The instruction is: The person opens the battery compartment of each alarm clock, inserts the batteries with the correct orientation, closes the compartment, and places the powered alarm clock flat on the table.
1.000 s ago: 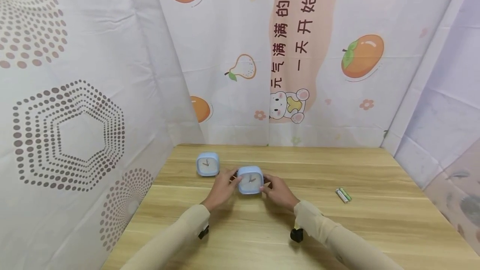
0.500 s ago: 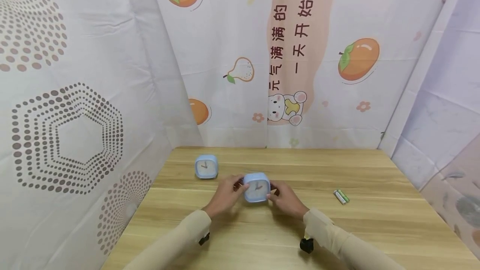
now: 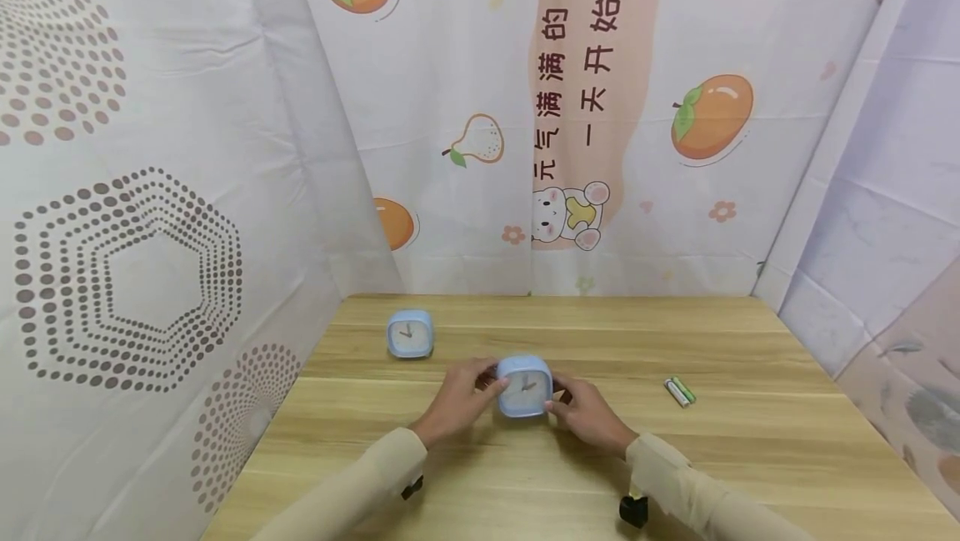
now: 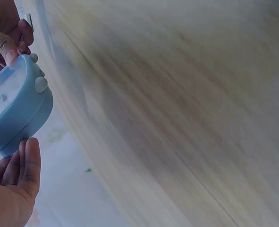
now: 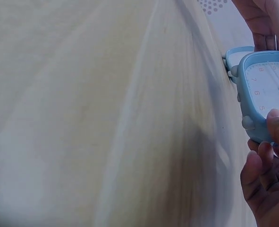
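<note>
A light-blue alarm clock (image 3: 525, 387) with a white dial is held between both hands near the middle of the table, its dial toward me. My left hand (image 3: 463, 399) grips its left side, thumb on the front edge and fingers behind. On the other side my right hand (image 3: 591, 416) pinches the lower right edge, its thumb (image 5: 278, 127) on the front. The right wrist view shows printed numerals and small knobs on the clock's case. A second light-blue clock (image 3: 410, 334) stands apart at the back left of the table.
Two small batteries (image 3: 680, 392), one whitish and one green, lie side by side on the wooden table (image 3: 720, 466) at the right. A printed curtain (image 3: 450, 49) hangs along the table's back edge, and more cloth hangs at both sides.
Both hands have carried the clock a little to the right and toward me. The second clock and the batteries stay where they were on the table; the head view shifts slightly.
</note>
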Available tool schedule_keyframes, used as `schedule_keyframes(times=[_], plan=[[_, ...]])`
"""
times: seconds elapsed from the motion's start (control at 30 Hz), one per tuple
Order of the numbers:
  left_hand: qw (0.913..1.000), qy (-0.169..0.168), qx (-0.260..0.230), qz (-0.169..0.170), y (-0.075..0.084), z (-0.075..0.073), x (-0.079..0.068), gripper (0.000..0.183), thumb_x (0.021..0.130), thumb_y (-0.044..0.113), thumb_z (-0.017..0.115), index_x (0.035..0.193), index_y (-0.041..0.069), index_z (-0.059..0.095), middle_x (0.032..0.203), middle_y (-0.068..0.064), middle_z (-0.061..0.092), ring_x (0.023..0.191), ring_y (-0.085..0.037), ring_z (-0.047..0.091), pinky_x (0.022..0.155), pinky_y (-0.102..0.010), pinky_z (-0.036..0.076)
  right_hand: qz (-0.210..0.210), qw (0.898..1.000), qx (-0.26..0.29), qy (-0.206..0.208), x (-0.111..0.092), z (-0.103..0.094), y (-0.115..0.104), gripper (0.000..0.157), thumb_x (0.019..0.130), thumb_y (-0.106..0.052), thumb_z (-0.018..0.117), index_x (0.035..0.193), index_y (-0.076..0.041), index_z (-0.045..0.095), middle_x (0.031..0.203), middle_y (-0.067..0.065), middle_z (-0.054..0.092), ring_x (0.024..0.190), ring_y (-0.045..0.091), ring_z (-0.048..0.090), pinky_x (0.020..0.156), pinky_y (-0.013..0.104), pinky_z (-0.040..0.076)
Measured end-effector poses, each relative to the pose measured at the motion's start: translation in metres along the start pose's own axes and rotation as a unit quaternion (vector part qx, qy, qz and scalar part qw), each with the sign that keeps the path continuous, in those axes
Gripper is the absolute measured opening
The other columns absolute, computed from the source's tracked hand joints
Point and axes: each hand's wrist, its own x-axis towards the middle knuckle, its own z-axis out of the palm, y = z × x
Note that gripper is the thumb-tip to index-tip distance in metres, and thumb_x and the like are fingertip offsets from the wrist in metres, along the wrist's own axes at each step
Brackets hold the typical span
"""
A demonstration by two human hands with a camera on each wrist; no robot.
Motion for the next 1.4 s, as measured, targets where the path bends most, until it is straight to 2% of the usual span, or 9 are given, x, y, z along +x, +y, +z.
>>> schedule_keyframes(times=[0.33, 0.7, 0.97, 1.17, 1.4], plan=[[0.9993, -0.005, -0.021, 0.03, 0.005, 0.009, -0.002, 0.036, 0.102, 0.031, 0.068, 0.124, 0.003, 0.07, 0.101, 0.0, 0.071, 0.087, -0.007, 0.065, 0.076, -0.025, 0.056, 0.006, 1.0, -0.014, -0.004, -0.013, -0.008, 0.004, 0.048, 0.098, -0.011, 0.07, 0.141, 0.005, 0.057, 0.115, 0.009, 0.068, 0.087, 0.018, 0.06, 0.07, 0.028, 0.052], [0.9987, -0.021, -0.035, 0.029, 0.017, 0.022, -0.008, 0.041, 0.098, 0.031, 0.073, 0.124, 0.0, 0.07, 0.101, -0.002, 0.071, 0.085, -0.004, 0.064, 0.076, -0.023, 0.056, 0.007, 1.0, -0.019, -0.015, -0.038, -0.019, 0.011, 0.051, 0.098, -0.013, 0.069, 0.143, 0.006, 0.054, 0.116, 0.008, 0.068, 0.086, 0.015, 0.061, 0.07, 0.028, 0.053], [0.9973, -0.043, -0.049, 0.032, 0.025, 0.031, -0.008, 0.038, 0.097, 0.032, 0.074, 0.121, 0.002, 0.071, 0.099, 0.003, 0.071, 0.086, -0.002, 0.064, 0.076, -0.023, 0.056, 0.006, 1.0, 0.006, -0.023, -0.052, -0.029, 0.015, 0.054, 0.099, -0.012, 0.069, 0.145, 0.009, 0.05, 0.114, 0.011, 0.067, 0.079, 0.014, 0.061, 0.061, 0.03, 0.055], [0.9962, -0.056, -0.041, 0.052, 0.032, 0.038, -0.006, 0.034, 0.098, 0.034, 0.072, 0.117, 0.006, 0.072, 0.098, 0.005, 0.07, 0.086, 0.0, 0.064, 0.076, -0.021, 0.055, 0.007, 1.0, 0.007, -0.026, -0.061, -0.037, 0.019, 0.053, 0.1, -0.012, 0.068, 0.144, 0.01, 0.05, 0.111, 0.011, 0.067, 0.077, 0.016, 0.06, 0.058, 0.031, 0.054], [0.9954, -0.058, -0.046, 0.061, 0.041, 0.045, -0.003, 0.033, 0.097, 0.031, 0.074, 0.116, 0.004, 0.073, 0.099, 0.004, 0.071, 0.085, 0.0, 0.064, 0.075, -0.025, 0.058, 0.015, 1.0, 0.006, -0.022, -0.071, -0.046, 0.02, 0.054, 0.099, -0.012, 0.069, 0.144, 0.011, 0.049, 0.108, 0.01, 0.067, 0.076, 0.015, 0.06, 0.06, 0.03, 0.054]])
